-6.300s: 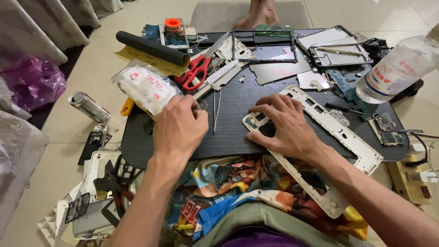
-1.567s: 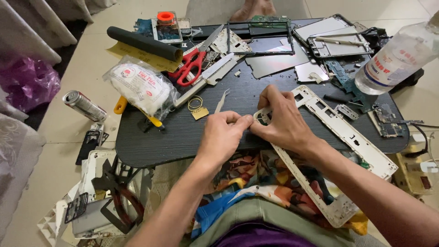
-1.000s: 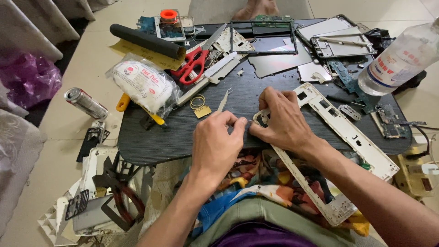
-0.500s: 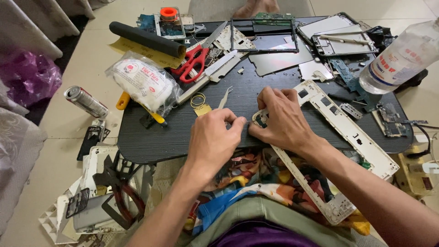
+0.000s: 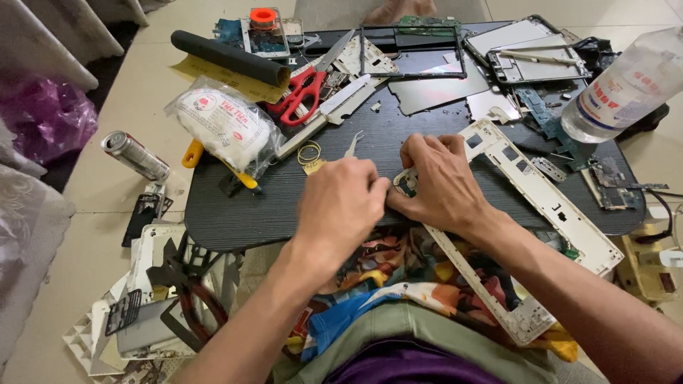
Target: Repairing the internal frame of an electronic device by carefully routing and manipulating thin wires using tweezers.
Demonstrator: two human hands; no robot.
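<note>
lying slantwise over the near edge of the dark worktop (image 5: 235, 213), the white frame (image 5: 541, 199) is seen with its long axis running from the far middle down toward the near right, where its end hangs over the lap. its near left corner is held under the right hand (image 5: 437, 181), whose fingers are curled narrow and pressed on the corner. the left hand (image 5: 341, 203) is brought against the same corner from the left, its fingertips pinched together and touching the right hand; whether a small part is held between them cannot be told. both hands are equally near to the corner, so the frame stretches away to the right of the fingers. a pair of tweezers (image 5: 353, 144) and a ring of yellow rubber bands (image 5: 309, 152) are lying just beyond the left hand, untouched.

compared with the earliest picture, the left hand is moved from the open worktop to the frame corner, and the frame is pulled a little nearer to the body. in the last half second almost nothing is changed.
</note>
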